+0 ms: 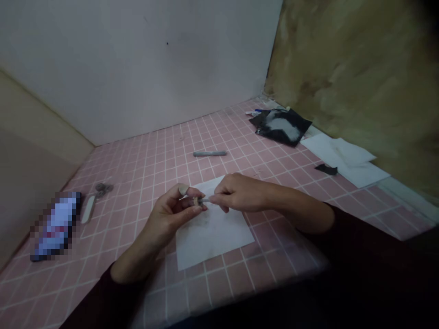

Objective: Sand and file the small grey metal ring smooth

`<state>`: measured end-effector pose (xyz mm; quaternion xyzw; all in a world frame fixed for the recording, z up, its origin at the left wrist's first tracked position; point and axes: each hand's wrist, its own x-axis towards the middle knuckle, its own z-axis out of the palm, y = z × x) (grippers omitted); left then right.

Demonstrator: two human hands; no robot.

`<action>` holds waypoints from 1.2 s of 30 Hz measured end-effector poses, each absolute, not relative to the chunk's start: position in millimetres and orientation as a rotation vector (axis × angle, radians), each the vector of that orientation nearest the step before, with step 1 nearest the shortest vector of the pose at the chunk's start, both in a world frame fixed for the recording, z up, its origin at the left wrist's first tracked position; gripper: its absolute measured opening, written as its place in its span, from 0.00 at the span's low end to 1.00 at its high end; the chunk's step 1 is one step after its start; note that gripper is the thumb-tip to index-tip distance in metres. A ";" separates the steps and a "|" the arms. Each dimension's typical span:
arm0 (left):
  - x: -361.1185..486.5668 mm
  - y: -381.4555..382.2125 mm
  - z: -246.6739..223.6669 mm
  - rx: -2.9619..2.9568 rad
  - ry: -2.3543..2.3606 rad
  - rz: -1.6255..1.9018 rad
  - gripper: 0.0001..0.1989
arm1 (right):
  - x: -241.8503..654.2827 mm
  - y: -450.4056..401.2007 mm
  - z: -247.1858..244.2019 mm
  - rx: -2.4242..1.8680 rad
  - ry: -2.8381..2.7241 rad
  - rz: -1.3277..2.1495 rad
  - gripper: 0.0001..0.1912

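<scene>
My left hand [171, 209] is closed, pinching a small tan and silvery piece [196, 201] between thumb and fingers. A pale wrap [184, 189] sits around one finger of that hand. From the right, my right hand [236, 194] grips a thin grey stick [206, 200], whose tip meets the small piece. Most of the stick is hidden inside my fingers, so its kind does not show. Both hands are above a white sheet of paper [219, 242], which has faint grey dust or smudges on it below the left hand.
A grey rod [210, 153] lies beyond the paper on the pink tiled surface [144, 183]. To the left are a blurred-out phone-like item [56, 226], a white-handled tool [89, 209] and a grey lump [103, 188]. Black sheets [302, 125], white papers [363, 171] and a dark scrap [326, 169] lie right.
</scene>
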<state>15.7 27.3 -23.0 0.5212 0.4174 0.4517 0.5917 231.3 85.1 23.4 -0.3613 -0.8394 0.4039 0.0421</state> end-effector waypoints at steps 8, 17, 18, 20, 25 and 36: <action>21.3 25.7 -15.7 1.086 1.009 1.028 0.05 | 228.7 81.4 22.7 -1.113 -2.623 1.144 0.19; 21.2 26.8 -18.0 1.086 0.979 0.924 0.08 | 225.5 80.3 18.1 -1.068 -2.642 1.206 0.17; 19.4 27.8 -18.3 1.115 0.980 0.934 0.08 | 226.2 81.1 18.1 -1.060 -2.645 1.215 0.18; 15.8 29.5 -19.0 1.167 0.974 0.953 0.08 | 227.7 82.5 18.6 -1.069 -2.637 1.239 0.19; 12.9 29.4 -20.1 1.232 0.941 0.952 0.09 | 228.0 82.9 20.6 -1.090 -2.564 1.374 0.19; 17.0 27.1 -17.2 1.355 0.952 1.044 0.09 | 230.5 87.0 17.8 -1.060 -2.527 1.422 0.20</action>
